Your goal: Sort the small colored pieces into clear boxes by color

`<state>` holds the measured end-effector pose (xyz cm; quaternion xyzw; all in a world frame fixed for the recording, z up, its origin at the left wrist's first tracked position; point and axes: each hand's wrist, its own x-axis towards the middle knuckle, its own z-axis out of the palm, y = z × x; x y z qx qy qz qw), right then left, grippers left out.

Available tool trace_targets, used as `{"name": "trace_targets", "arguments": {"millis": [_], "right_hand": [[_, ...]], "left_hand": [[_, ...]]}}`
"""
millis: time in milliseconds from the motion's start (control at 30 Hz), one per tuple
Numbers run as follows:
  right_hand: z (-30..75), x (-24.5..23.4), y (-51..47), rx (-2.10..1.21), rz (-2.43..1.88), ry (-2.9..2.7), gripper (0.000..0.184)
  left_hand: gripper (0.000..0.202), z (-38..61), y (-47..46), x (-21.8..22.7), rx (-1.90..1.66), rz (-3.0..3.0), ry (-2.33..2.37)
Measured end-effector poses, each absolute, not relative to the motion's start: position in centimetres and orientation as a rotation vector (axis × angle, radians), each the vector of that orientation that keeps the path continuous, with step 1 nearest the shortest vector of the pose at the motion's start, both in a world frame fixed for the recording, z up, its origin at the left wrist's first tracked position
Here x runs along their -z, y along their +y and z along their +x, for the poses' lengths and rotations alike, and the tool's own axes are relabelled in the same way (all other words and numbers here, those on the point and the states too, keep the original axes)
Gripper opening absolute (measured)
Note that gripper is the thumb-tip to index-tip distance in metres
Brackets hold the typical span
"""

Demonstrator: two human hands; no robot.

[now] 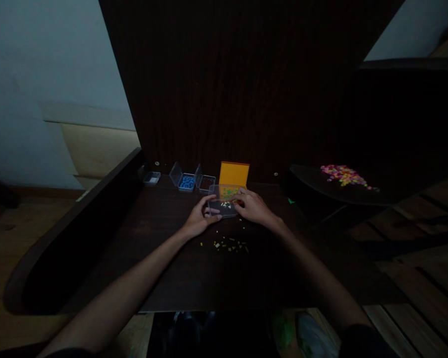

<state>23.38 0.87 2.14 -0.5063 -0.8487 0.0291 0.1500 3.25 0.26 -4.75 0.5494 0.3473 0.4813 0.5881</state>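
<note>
Handling and Grip

Bench (164,253): clear box (229,214) toward back edge. Left hand (198,219): fingers clasp box's left end. Right hand (254,205): at right end; dimness hides fingers' grip. Box: likely light, slippery; hold sidewalls. Pale pieces (226,205): likely rigid; pinch singly.

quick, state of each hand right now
Left hand: holding the clear plastic box.
Right hand: fingers bent at the box's right side; grip cannot be told.
</note>
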Motion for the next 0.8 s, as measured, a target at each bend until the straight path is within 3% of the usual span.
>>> {"name": "trace_targets", "arguments": {"millis": [200, 533, 800], "right_hand": [[26.8, -1.2, 0.3, -0.164, -1.477, -2.418, 0.015], [27.2, 1.8, -0.7, -0.300, -1.473, -2.483, 0.009], [26.3, -0.6, -0.3, -0.349, -1.313, -2.343, 0.009]], "left_hand": [[0.070, 3.3, 0.2, 4.7, -1.123, 1.293, 0.840], [0.070, 3.1, 0.3, 4.8, -1.123, 1.302, 0.848], [0.070, 3.1, 0.3, 4.7, -1.124, 1.292, 0.840]]}}
